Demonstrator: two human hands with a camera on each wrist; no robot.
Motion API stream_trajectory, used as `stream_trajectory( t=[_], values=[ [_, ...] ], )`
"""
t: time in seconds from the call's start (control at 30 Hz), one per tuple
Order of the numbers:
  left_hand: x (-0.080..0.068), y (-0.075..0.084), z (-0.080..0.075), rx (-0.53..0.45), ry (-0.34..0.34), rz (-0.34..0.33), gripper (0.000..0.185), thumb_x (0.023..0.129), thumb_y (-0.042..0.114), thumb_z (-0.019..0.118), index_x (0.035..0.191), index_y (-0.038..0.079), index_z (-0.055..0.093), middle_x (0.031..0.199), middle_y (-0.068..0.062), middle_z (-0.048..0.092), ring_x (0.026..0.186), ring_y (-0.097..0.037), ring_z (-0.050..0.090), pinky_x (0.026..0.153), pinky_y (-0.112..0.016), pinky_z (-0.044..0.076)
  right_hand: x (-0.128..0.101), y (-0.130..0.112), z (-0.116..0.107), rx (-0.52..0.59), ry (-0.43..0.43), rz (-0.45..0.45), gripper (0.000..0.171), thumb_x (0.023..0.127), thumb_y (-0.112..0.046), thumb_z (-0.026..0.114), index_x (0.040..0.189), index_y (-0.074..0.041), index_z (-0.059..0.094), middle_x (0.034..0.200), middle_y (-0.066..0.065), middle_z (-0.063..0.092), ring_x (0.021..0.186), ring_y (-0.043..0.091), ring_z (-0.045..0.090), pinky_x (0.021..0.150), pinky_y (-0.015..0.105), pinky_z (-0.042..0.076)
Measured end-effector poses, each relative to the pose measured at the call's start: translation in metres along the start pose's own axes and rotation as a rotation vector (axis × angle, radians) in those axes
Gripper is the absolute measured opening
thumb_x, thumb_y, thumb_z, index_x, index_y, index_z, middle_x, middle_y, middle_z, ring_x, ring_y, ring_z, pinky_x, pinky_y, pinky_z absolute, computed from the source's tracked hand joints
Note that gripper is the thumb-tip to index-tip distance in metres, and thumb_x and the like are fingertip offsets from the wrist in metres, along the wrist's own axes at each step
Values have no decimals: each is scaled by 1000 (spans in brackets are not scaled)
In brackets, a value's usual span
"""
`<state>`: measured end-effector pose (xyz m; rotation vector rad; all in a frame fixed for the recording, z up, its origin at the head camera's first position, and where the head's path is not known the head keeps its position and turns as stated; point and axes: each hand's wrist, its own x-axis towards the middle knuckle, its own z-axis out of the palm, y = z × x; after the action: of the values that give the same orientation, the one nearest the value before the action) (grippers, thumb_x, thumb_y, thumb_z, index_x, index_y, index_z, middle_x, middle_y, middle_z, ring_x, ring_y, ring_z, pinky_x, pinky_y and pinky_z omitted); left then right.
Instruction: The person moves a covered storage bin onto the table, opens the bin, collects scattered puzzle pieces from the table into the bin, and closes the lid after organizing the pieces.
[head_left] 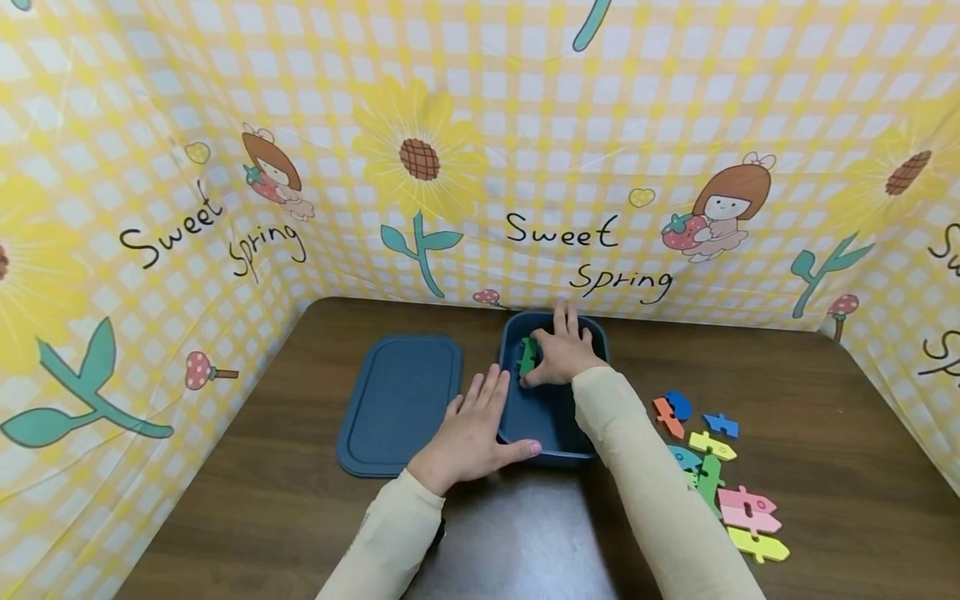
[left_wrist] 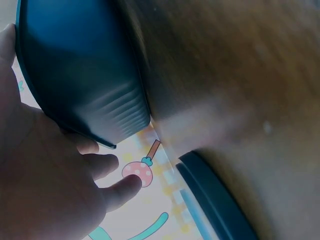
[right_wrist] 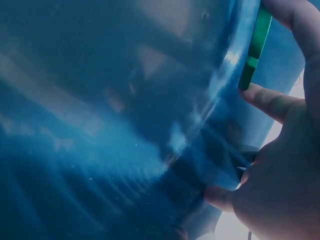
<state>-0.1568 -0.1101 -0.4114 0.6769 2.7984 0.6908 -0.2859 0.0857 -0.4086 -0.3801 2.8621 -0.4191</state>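
Observation:
A dark blue box (head_left: 551, 442) stands in the middle of the brown table (head_left: 247, 467). My right hand (head_left: 564, 352) is inside the box and pinches a green foam piece (head_left: 528, 356) between thumb and fingers; the right wrist view shows that green piece (right_wrist: 255, 46) edge-on against the blue wall (right_wrist: 125, 125). My left hand (head_left: 472, 433) rests flat against the box's left side, fingers straight and thumb along the near rim. The left wrist view shows the box's outer wall (left_wrist: 85, 75) beside my fingers (left_wrist: 120, 192).
The box's blue lid (head_left: 397, 402) lies flat to the left, its edge (left_wrist: 215, 200) visible in the left wrist view. Several coloured foam pieces (head_left: 720, 479) lie scattered at the right of the table. A yellow checked printed cloth (head_left: 480, 150) walls in the table on three sides.

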Motion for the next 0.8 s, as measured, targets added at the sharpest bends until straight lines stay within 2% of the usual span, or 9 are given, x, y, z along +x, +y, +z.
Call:
stream_trajectory(
  t=[0.2, 0.33, 0.43, 0.5, 0.57, 0.63, 0.7, 0.8],
  values=[
    [-1, 0, 0, 0, 1, 0, 108, 91, 74, 52, 163, 9, 5, 169, -8, -2, 153, -33, 1, 116, -62, 12, 1, -1, 3, -38, 9, 7, 92, 79, -51, 82, 154, -12, 44, 161, 18, -31, 147, 37, -28, 116, 63, 4],
    [0, 1, 0, 4, 1, -1, 107, 91, 74, 52, 163, 9, 5, 169, -9, -1, 153, -34, 1, 116, -62, 12, -2, 0, -1, 9, 37, -9, 81, 84, -45, 80, 150, -10, 49, 163, 20, -24, 148, 39, -23, 115, 65, 7],
    [1, 2, 1, 4, -1, 1, 107, 91, 73, 53, 163, 9, 6, 169, -9, -1, 153, -34, 2, 116, -62, 12, -6, 1, -9, 63, 99, -33, 65, 90, -39, 75, 143, -8, 55, 166, 24, -7, 151, 42, -7, 113, 67, 16],
    [1, 2, 0, 2, -4, 2, 107, 91, 73, 54, 163, 9, 6, 169, -9, -1, 153, -34, 2, 116, -62, 12, -9, 2, -17, 100, 155, -52, 54, 94, -36, 71, 138, -6, 59, 164, 25, 13, 149, 43, 16, 110, 65, 26],
    [1, 2, 1, 0, -4, 2, 108, 91, 73, 54, 163, 9, 5, 168, -9, -1, 153, -34, 2, 116, -62, 12, -12, 1, -29, 147, 209, -71, 48, 97, -33, 68, 135, -4, 60, 156, 23, 33, 139, 41, 36, 106, 60, 35],
    [0, 2, 0, -1, 1, 2, 108, 91, 73, 54, 163, 9, 5, 168, -8, -1, 153, -34, 2, 116, -61, 12, -18, 1, -43, 212, 247, -83, 45, 99, -30, 65, 134, -3, 61, 145, 20, 48, 127, 39, 50, 102, 56, 41],
    [0, 1, 1, -6, 8, 3, 108, 91, 74, 54, 163, 8, 6, 169, -8, -1, 153, -34, 3, 116, -61, 13, -24, 1, -57, 282, 272, -88, 43, 100, -30, 63, 133, -2, 61, 138, 18, 55, 119, 37, 55, 99, 53, 44],
    [0, 0, 1, -9, 14, 3, 109, 90, 75, 53, 163, 8, 7, 169, -8, 0, 153, -34, 3, 116, -62, 14, -36, 5, -77, 364, 275, -75, 42, 101, -31, 60, 133, -3, 61, 134, 18, 59, 117, 35, 56, 98, 52, 45]
  ],
)
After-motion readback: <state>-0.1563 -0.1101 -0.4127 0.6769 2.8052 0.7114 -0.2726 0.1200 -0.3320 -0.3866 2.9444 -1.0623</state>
